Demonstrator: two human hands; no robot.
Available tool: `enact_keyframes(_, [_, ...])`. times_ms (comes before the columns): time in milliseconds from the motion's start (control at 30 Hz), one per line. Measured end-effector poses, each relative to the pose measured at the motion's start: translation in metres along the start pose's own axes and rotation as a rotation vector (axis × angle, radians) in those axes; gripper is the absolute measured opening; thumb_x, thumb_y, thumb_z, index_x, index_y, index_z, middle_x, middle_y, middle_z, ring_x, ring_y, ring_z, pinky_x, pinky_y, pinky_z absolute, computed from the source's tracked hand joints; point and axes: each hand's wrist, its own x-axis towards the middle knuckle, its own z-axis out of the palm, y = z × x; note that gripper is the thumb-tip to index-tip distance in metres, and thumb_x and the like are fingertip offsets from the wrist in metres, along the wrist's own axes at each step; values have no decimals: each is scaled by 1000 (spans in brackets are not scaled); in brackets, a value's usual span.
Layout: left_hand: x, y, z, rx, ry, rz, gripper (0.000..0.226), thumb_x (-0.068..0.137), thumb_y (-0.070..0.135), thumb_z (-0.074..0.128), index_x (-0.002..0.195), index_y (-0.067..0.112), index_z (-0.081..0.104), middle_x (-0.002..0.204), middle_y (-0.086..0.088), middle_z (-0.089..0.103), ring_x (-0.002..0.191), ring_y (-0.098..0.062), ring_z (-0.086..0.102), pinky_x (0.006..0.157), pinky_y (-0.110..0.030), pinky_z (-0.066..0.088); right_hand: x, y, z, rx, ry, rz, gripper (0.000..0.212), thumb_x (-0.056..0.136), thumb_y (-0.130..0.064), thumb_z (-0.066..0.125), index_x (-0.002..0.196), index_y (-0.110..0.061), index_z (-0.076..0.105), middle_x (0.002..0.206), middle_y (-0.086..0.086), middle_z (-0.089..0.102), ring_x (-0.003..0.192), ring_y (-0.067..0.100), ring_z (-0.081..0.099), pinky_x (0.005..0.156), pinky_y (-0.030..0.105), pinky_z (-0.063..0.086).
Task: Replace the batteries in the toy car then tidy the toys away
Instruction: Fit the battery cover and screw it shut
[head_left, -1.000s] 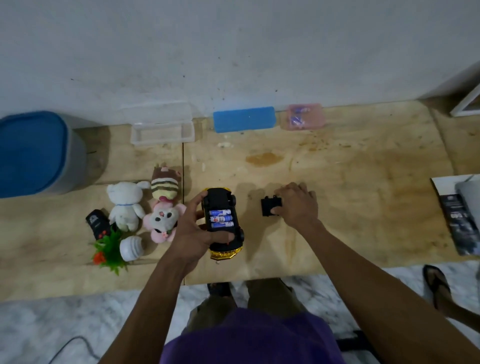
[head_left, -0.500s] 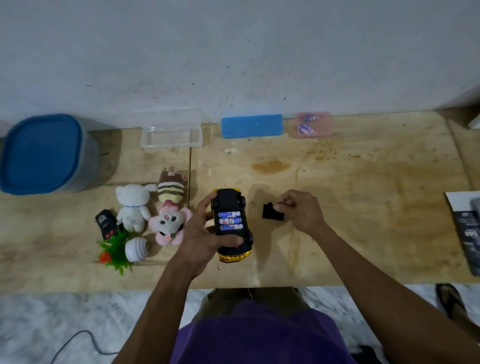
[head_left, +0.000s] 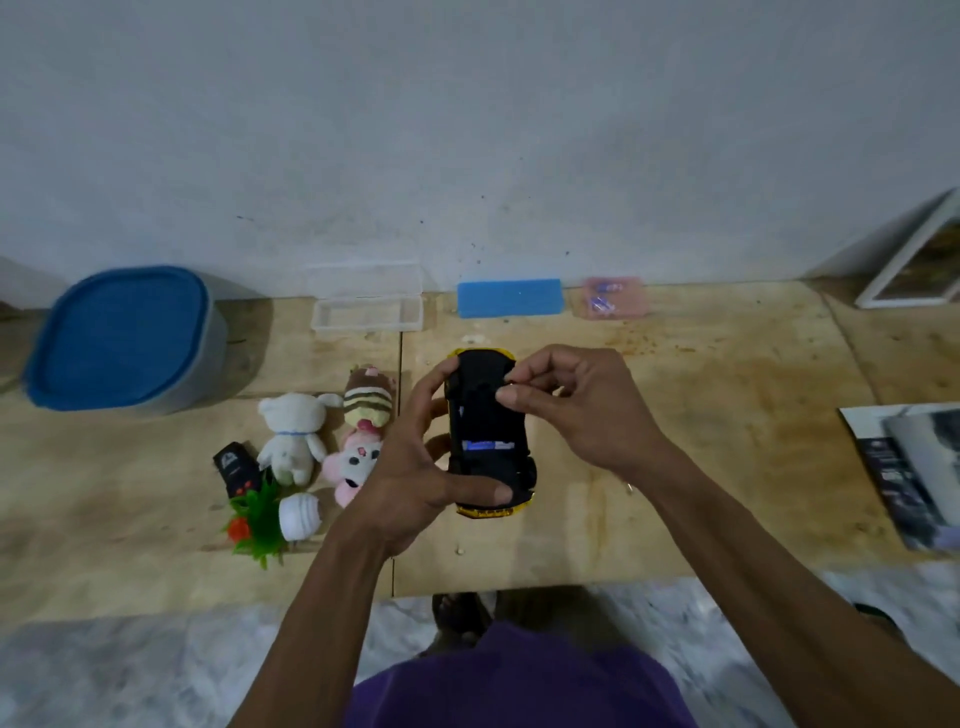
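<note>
Yellow-and-black plastic toy car, belly up, sits gripped in the left hand above the plywood surface. The right hand pinches the black battery cover onto it, one blue-labelled battery still showing. Seated crooked, the cover could jam or pop off. Left of the hands lie plush toys.
</note>
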Motion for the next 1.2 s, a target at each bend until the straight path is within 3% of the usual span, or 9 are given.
enact_keyframes(100, [-11, 3, -6, 0, -26, 19, 121, 53, -16, 90, 145, 44, 39, 142, 4, 51, 121, -23, 61, 88, -53, 59, -9, -4, 10, -18, 8, -10, 12, 77, -16, 85, 84, -12, 75, 80, 0, 75, 67, 4, 63, 64, 10, 45])
enact_keyframes(367, [-19, 9, -13, 29, -24, 60, 123, 51, -16, 90, 145, 44, 39, 140, 2, 52, 116, -21, 63, 82, -42, 61, -13, -8, 20, -17, 20, -6, 12, 76, -16, 85, 82, -15, 75, 78, -1, 75, 65, 2, 62, 61, 8, 44])
enact_keyframes(500, [-16, 13, -11, 24, -20, 56, 123, 51, -15, 91, 145, 45, 39, 140, 2, 51, 117, -24, 62, 86, -50, 60, -9, -11, 19, -32, 33, -7, 12, 76, -17, 85, 82, -15, 75, 77, -3, 75, 64, 0, 62, 60, 6, 42])
enact_keyframes(733, [-12, 16, -11, 13, -16, 42, 124, 50, -18, 89, 144, 47, 41, 142, 5, 50, 119, -22, 61, 89, -54, 59, -6, -11, 20, 20, 66, 10, 12, 76, -16, 85, 83, -13, 76, 81, 3, 77, 67, 3, 65, 61, 8, 44])
enact_keyframes(900, [-13, 19, -15, 19, -14, 46, 124, 50, -19, 89, 145, 44, 40, 142, 4, 49, 119, -25, 60, 87, -55, 59, -5, -12, 26, 28, 97, 2, 11, 76, -17, 85, 82, -16, 76, 74, -6, 74, 66, 0, 65, 59, 7, 43])
enact_keyframes(1200, [-16, 17, -17, 2, -32, 46, 123, 51, -19, 89, 145, 45, 41, 143, 4, 49, 122, -26, 59, 89, -59, 57, -10, -13, 30, -57, 71, -42, 12, 77, -21, 84, 82, -24, 74, 78, -10, 73, 69, -2, 63, 63, 10, 45])
